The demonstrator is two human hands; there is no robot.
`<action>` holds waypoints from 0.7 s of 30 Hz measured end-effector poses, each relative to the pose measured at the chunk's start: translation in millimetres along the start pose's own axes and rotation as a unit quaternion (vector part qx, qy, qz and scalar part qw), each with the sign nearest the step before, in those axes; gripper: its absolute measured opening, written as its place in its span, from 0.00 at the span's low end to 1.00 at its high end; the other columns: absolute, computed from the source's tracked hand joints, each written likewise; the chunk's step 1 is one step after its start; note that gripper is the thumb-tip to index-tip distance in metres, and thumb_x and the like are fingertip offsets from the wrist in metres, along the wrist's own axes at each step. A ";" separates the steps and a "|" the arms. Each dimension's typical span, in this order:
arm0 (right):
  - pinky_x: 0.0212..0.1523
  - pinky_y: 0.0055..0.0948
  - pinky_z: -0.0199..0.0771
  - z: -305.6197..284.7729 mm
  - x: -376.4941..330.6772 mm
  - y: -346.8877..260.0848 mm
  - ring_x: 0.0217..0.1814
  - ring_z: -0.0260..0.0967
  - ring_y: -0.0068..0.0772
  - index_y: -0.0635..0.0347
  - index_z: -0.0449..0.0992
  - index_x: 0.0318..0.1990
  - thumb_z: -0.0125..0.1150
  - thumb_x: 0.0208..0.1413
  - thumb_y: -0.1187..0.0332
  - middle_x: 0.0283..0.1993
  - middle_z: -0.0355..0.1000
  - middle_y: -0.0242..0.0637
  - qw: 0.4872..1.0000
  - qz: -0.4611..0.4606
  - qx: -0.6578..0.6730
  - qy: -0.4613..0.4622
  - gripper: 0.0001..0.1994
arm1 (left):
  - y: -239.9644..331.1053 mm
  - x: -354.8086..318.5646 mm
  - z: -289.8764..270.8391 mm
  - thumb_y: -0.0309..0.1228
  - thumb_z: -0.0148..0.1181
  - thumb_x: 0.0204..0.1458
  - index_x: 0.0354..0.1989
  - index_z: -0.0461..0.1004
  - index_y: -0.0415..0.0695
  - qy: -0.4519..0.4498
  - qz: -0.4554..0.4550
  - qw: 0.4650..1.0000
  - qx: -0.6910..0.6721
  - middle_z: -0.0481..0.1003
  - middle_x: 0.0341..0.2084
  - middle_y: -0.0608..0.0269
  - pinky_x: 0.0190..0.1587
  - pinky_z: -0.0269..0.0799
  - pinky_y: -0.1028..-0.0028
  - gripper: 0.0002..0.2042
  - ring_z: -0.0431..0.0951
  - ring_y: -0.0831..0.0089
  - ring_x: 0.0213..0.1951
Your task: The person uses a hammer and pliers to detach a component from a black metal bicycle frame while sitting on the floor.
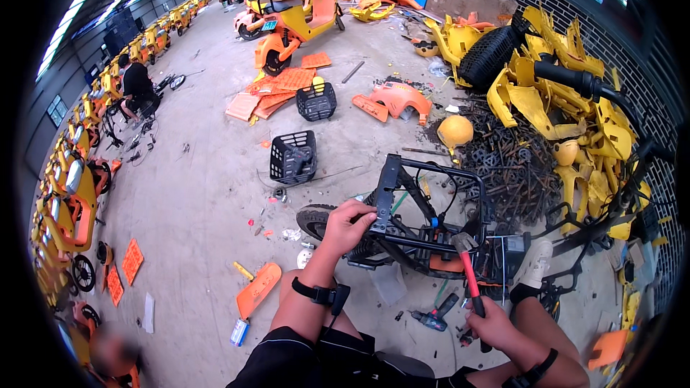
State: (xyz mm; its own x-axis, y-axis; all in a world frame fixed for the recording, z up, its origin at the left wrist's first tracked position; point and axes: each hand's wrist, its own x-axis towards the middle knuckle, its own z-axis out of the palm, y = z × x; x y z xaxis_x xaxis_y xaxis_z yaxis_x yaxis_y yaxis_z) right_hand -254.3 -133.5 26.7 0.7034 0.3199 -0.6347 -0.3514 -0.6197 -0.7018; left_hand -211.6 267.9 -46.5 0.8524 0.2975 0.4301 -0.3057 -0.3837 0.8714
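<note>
A stripped black scooter frame (pixel 404 242) with a rear wheel (pixel 313 221) stands before me. My left hand (pixel 346 228) is closed in a pinch against the flat black plate (pixel 388 185) at the frame's end. Whatever sits between its fingertips is too small or hidden to make out. In my right hand (pixel 493 325) is a hammer (pixel 471 276) with a red and black handle, gripped low. The hammer's head is raised over the frame's right part. Below the frame, a cordless drill (pixel 435 312) lies on the floor.
Yellow body panels (pixel 528 104) and dark metal parts (pixel 507 162) are heaped at right. Black baskets (pixel 293 157), orange panels (pixel 259 289) and an orange-yellow scooter (pixel 302 18) are ahead. Another person (pixel 138 86) sits at far left beside a long row of scooters (pixel 72 194).
</note>
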 end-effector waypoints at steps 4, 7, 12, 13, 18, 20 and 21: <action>0.20 0.29 0.69 6.6 4.7 12.2 0.20 0.67 0.23 0.60 0.68 0.50 0.58 0.60 0.70 0.29 0.73 0.36 0.999 0.011 0.018 0.041 0.12 | 2.5 -6.6 7.6 0.25 0.66 0.53 0.37 0.81 0.38 0.022 -0.009 1.000 0.005 0.77 0.30 0.60 0.34 0.70 0.74 0.06 0.76 0.71 0.30; 0.20 0.29 0.69 6.2 -2.2 11.4 0.20 0.67 0.23 0.60 0.68 0.50 0.59 0.59 0.70 0.29 0.73 0.36 0.999 0.017 0.016 0.045 0.13 | 0.3 -11.0 13.5 0.26 0.66 0.54 0.37 0.81 0.38 0.030 -0.006 0.999 0.012 0.77 0.30 0.60 0.34 0.70 0.74 0.06 0.76 0.73 0.31; 0.22 0.27 0.71 15.7 -13.8 14.9 0.22 0.70 0.24 0.60 0.65 0.52 0.58 0.59 0.74 0.32 0.72 0.37 0.998 -0.021 0.010 0.054 0.16 | -12.7 -22.3 25.7 0.28 0.64 0.58 0.42 0.80 0.38 0.065 -0.109 0.985 -0.117 0.77 0.31 0.67 0.39 0.71 0.79 0.08 0.74 0.81 0.34; 0.23 0.28 0.73 14.2 -16.9 10.2 0.22 0.71 0.25 0.62 0.64 0.53 0.59 0.58 0.73 0.31 0.72 0.37 0.998 -0.024 0.028 0.048 0.17 | -12.5 -20.7 29.4 0.28 0.64 0.58 0.42 0.80 0.37 0.076 -0.115 0.981 -0.134 0.77 0.31 0.68 0.39 0.70 0.80 0.08 0.74 0.82 0.34; 0.19 0.32 0.71 11.9 -35.1 -28.9 0.18 0.68 0.27 0.67 0.63 0.54 0.56 0.57 0.73 0.27 0.68 0.37 0.999 -0.010 0.050 0.011 0.18 | -18.4 -42.9 31.5 0.27 0.61 0.60 0.42 0.75 0.38 0.134 -0.201 0.949 -0.204 0.76 0.29 0.70 0.34 0.67 0.81 0.06 0.71 0.84 0.30; 0.16 0.31 0.66 6.2 -31.6 -29.3 0.16 0.64 0.25 0.65 0.65 0.50 0.57 0.56 0.73 0.25 0.66 0.33 0.997 -0.017 0.076 0.005 0.15 | -11.5 -45.2 45.1 0.27 0.60 0.61 0.41 0.74 0.39 0.137 -0.237 0.937 -0.218 0.74 0.26 0.71 0.28 0.61 0.82 0.05 0.67 0.86 0.25; 0.16 0.30 0.66 0.4 -26.4 -28.6 0.16 0.64 0.25 0.64 0.66 0.48 0.57 0.56 0.73 0.25 0.66 0.32 0.995 -0.019 0.100 -0.004 0.13 | -3.9 -47.1 46.1 0.28 0.59 0.61 0.41 0.73 0.41 0.140 -0.244 0.935 -0.218 0.72 0.25 0.72 0.23 0.56 0.82 0.05 0.64 0.86 0.22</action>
State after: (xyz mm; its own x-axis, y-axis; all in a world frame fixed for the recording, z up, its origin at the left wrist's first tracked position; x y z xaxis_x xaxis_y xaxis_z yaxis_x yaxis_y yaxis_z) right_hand -263.1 -124.0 63.4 0.7139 0.3461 -0.6087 -0.4411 -0.4528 -0.7748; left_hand -231.0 215.0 -81.1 0.8100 0.5842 -0.0513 -0.1056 0.2314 0.9671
